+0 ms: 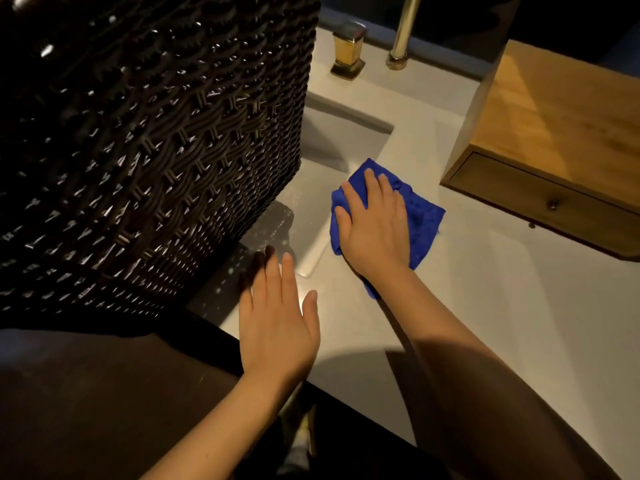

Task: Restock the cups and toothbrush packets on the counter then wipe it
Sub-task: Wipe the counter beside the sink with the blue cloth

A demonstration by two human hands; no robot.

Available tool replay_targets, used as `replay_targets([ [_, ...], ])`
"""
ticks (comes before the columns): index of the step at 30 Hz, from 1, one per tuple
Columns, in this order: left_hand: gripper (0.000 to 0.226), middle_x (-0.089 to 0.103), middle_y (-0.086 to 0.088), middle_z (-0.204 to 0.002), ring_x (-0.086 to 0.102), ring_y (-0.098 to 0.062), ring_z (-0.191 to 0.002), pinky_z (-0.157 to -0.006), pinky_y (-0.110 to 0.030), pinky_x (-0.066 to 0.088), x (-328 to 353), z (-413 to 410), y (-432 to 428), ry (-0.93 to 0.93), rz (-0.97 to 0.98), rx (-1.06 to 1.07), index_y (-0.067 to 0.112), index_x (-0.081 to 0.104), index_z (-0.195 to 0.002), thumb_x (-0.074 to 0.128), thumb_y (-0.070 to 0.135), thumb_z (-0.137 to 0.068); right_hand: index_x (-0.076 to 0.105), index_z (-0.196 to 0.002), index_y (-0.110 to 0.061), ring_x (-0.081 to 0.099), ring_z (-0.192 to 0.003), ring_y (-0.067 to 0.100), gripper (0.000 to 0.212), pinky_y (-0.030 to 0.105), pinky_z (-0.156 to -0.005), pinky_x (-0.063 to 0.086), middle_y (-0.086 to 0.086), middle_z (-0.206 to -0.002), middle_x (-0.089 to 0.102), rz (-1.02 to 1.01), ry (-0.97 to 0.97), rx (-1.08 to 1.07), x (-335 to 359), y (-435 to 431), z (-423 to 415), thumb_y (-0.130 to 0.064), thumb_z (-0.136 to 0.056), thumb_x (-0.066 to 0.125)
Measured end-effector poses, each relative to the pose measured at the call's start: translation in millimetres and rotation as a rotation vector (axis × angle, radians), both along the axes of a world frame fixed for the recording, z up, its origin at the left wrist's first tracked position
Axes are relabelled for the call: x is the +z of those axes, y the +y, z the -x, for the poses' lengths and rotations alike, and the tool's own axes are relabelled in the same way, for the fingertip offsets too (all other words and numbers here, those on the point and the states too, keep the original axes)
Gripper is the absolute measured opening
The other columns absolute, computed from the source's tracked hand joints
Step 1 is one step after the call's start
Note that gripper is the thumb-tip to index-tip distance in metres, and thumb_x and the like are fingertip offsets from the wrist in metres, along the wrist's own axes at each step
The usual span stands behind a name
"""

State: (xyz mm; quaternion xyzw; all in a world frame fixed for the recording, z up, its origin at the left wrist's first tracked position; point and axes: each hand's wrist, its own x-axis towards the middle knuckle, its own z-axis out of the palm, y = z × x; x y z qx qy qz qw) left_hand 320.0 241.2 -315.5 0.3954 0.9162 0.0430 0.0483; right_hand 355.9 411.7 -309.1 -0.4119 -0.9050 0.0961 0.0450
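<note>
A blue cloth (424, 220) lies flat on the pale counter (502, 306), just right of the sink's rim. My right hand (375, 226) presses down on the cloth with its fingers spread flat. My left hand (277, 320) rests palm down on the counter's front edge, fingers apart and holding nothing. No cups or toothbrush packets are in view.
A large dark woven basket (145, 150) fills the left side and hides part of the sink (343, 140). A gold tap handle (348, 50) and spout base (398, 55) stand at the back. A wooden drawer box (554, 140) sits on the counter at right.
</note>
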Motion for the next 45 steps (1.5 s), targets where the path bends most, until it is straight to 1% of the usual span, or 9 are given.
replay_targets([
  [5, 0.06, 0.047, -0.015, -0.139, 0.05, -0.03, -0.121, -0.094, -0.043, 0.043, 3, 0, -1, 0.02, -0.002, -0.009, 0.004, 0.035, -0.139, 0.027, 0.039, -0.091, 0.037, -0.14, -0.023, 0.016, -0.143, 0.027, 0.046, 0.043, -0.117, 0.012, 0.008, -0.155, 0.024, 0.036, 0.046, 0.171, 1, -16, -19, -0.039, -0.098, 0.031],
  [8, 0.059, 0.043, -0.015, -0.143, 0.046, -0.03, -0.125, -0.096, -0.044, 0.041, 3, 0, -1, 0.024, 0.006, -0.022, 0.004, 0.032, -0.141, 0.024, 0.037, -0.092, 0.03, -0.143, -0.028, 0.019, -0.143, 0.024, 0.048, 0.04, -0.116, 0.012, 0.004, -0.155, 0.024, 0.052, 0.04, 0.206, -1, -38, -45, -0.042, -0.097, 0.032],
  [15, 0.059, 0.043, -0.015, -0.143, 0.047, -0.03, -0.124, -0.096, -0.044, 0.041, 3, -2, -2, 0.013, -0.005, -0.01, 0.005, 0.032, -0.141, 0.024, 0.036, -0.091, 0.034, -0.141, -0.026, 0.035, -0.137, 0.026, 0.053, 0.039, -0.109, 0.02, 0.005, -0.149, 0.037, 0.019, -0.068, 0.298, -2, -63, -98, -0.045, -0.092, 0.03],
  [17, 0.06, 0.045, -0.016, -0.141, 0.048, -0.03, -0.122, -0.095, -0.044, 0.042, 2, -1, -1, 0.016, -0.002, -0.009, 0.004, 0.033, -0.14, 0.025, 0.037, -0.091, 0.031, -0.142, -0.028, 0.028, -0.14, 0.024, 0.053, 0.037, -0.111, 0.017, 0.004, -0.152, 0.032, 0.054, -0.038, 0.273, -1, -47, -90, -0.046, -0.093, 0.029],
  [21, 0.061, 0.043, -0.014, -0.143, 0.046, -0.03, -0.124, -0.096, -0.044, 0.041, 2, -1, -1, 0.006, 0.008, -0.003, 0.005, 0.033, -0.141, 0.025, 0.038, -0.09, 0.032, -0.143, -0.024, 0.021, -0.142, 0.03, 0.051, 0.044, -0.116, 0.015, 0.009, -0.153, 0.027, 0.022, 0.062, 0.132, -2, 3, -48, -0.042, -0.095, 0.032],
  [26, 0.062, 0.042, -0.014, -0.144, 0.046, -0.029, -0.125, -0.097, -0.043, 0.041, 2, 0, 0, 0.006, 0.019, 0.001, 0.005, 0.032, -0.141, 0.024, 0.038, -0.09, 0.037, -0.14, -0.019, 0.021, -0.14, 0.036, 0.05, 0.049, -0.115, 0.017, 0.014, -0.152, 0.028, -0.016, 0.065, -0.005, -3, 59, 4, -0.04, -0.095, 0.031],
  [30, 0.061, 0.042, -0.014, -0.144, 0.046, -0.029, -0.126, -0.097, -0.043, 0.041, 2, 0, 0, 0.018, 0.018, 0.0, 0.006, 0.032, -0.142, 0.022, 0.039, -0.091, 0.037, -0.14, -0.02, 0.02, -0.14, 0.034, 0.049, 0.048, -0.115, 0.016, 0.013, -0.153, 0.026, -0.031, 0.055, -0.031, -4, 65, 12, -0.04, -0.096, 0.028],
  [41, 0.063, 0.041, -0.017, -0.144, 0.045, -0.031, -0.125, -0.095, -0.045, 0.041, -1, 2, -2, 0.007, -0.02, -0.049, 0.004, 0.031, -0.141, 0.022, 0.039, -0.09, 0.027, -0.144, -0.027, 0.016, -0.143, 0.028, 0.05, 0.045, -0.116, 0.012, 0.006, -0.155, 0.022, 0.014, 0.009, 0.211, -1, -30, -44, -0.042, -0.096, 0.029],
  [45, 0.064, 0.032, -0.014, -0.15, 0.041, -0.031, -0.129, -0.097, -0.045, 0.039, 3, 6, -8, -0.019, -0.024, -0.092, 0.006, 0.026, -0.144, 0.019, 0.041, -0.091, 0.029, -0.144, -0.026, 0.019, -0.143, 0.029, 0.053, 0.046, -0.116, 0.016, 0.005, -0.154, 0.027, 0.034, 0.005, 0.242, 0, -61, -63, -0.044, -0.094, 0.027],
])
